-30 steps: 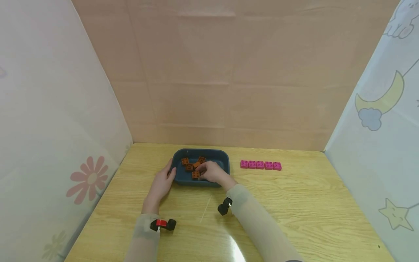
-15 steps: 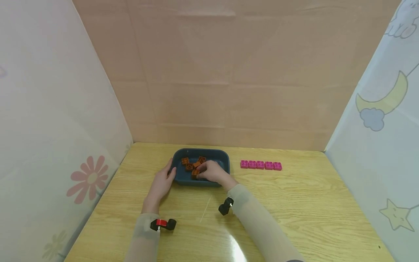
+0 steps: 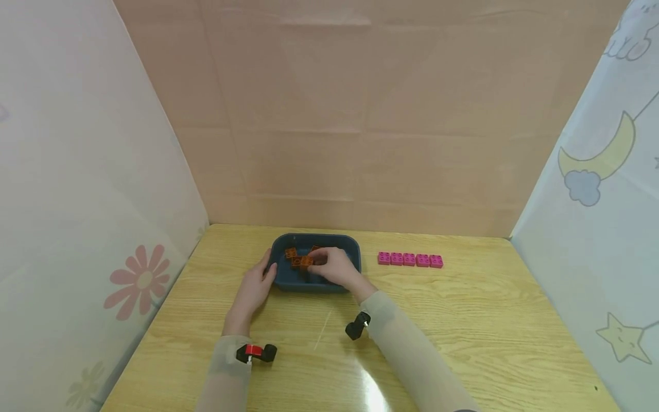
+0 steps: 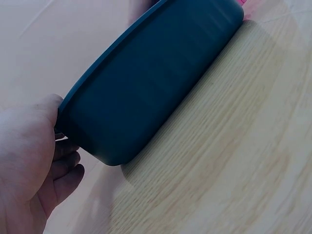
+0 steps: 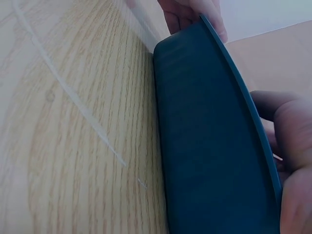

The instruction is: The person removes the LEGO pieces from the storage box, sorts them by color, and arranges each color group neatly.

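A dark blue plastic tray (image 3: pixel 288 281) stands on the wooden table with orange toy building bricks inside. My left hand (image 3: pixel 255 286) holds the tray at its left end, the thumb at the rim and the fingers along the outer wall, as the left wrist view (image 4: pixel 29 156) of it also shows. Over the tray, my right hand (image 3: pixel 337 268) pinches an orange building brick (image 3: pixel 306 261) between thumb and fingers. Another orange brick (image 3: pixel 290 252) lies behind to the left, and more are partly covered by the right hand. In the right wrist view, the tray wall hides the held brick.
Several pink building bricks (image 3: pixel 409 259) stand in a straight row on the table (image 3: pixel 463 320), right of the tray. A peach-coloured backdrop (image 3: pixel 360 143) rises behind the table, with patterned white sheets (image 3: pixel 103 171) at the sides.
My right hand has taken hold of the orange brick near the tray's front and raised it, moving slightly back. My left hand and the pink row have not moved.
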`<act>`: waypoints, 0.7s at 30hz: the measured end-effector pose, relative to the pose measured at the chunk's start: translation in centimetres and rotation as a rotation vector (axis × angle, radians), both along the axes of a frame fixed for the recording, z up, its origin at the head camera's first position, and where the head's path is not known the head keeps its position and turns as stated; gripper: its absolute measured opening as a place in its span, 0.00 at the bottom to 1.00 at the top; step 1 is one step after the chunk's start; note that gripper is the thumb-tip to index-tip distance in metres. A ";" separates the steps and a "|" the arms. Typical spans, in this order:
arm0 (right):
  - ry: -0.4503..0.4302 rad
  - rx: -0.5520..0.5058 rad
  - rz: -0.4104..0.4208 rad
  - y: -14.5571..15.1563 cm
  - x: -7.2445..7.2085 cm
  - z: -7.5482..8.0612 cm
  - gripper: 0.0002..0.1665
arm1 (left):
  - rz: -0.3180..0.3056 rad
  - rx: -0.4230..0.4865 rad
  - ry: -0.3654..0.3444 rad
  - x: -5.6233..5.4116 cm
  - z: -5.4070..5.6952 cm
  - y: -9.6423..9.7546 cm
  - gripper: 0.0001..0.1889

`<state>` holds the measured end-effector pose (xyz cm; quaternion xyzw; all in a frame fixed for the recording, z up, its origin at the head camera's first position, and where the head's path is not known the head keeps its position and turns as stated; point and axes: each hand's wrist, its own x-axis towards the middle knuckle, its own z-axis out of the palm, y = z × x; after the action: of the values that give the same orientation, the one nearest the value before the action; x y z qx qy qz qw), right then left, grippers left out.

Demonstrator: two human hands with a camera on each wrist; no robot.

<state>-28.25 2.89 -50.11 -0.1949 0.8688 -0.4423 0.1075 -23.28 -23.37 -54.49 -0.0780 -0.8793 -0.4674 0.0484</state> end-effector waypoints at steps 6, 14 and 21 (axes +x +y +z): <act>0.096 -0.084 -0.032 0.0 0.0 0.1 0.20 | 0.005 -0.002 0.005 0.1 0.1 -0.1 0.33; 0.101 -0.280 -0.106 0.8 0.6 0.5 0.22 | 0.005 -0.007 -0.009 0.1 0.0 0.0 0.33; 0.094 -0.373 -0.108 2.4 1.1 1.5 0.25 | 0.003 0.000 -0.011 0.1 0.1 0.0 0.34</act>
<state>-27.15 5.24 -48.60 -0.1851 0.7851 -0.5910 0.0049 -23.20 -23.38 -54.42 -0.0740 -0.8796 -0.4679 0.0445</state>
